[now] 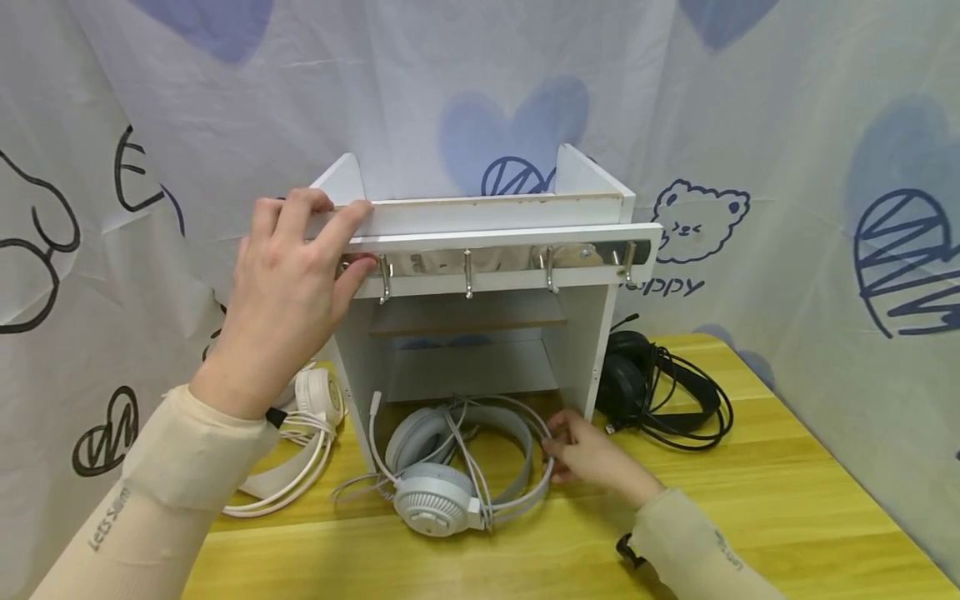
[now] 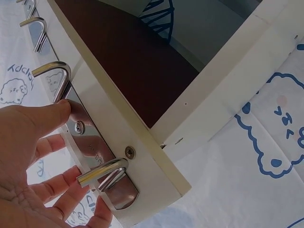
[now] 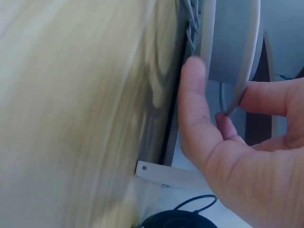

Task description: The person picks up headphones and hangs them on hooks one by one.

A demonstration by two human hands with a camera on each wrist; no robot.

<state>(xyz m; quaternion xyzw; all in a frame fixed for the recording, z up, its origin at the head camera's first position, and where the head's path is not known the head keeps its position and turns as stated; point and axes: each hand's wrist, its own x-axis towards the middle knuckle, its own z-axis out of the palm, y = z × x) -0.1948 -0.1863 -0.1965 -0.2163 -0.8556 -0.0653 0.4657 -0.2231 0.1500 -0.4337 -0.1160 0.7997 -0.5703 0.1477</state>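
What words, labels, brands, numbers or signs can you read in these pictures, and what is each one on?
"Lets": on the left sleeve; the letters after it are too blurred to be sure.
"ppy": on the backdrop, under the bear drawing; its start is unclear.
An E-like mark on the backdrop's left: cannot tell if it is a letter.
Too small: lettering on the right sleeve.
Too blurred: faint marks on the hook strip.

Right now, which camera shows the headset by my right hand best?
The head view: it shows the headset nearly whole, from microphone to headband. The right wrist view shows a part, mainly the headband, where your right hand grips it; the left wrist view shows none of it.
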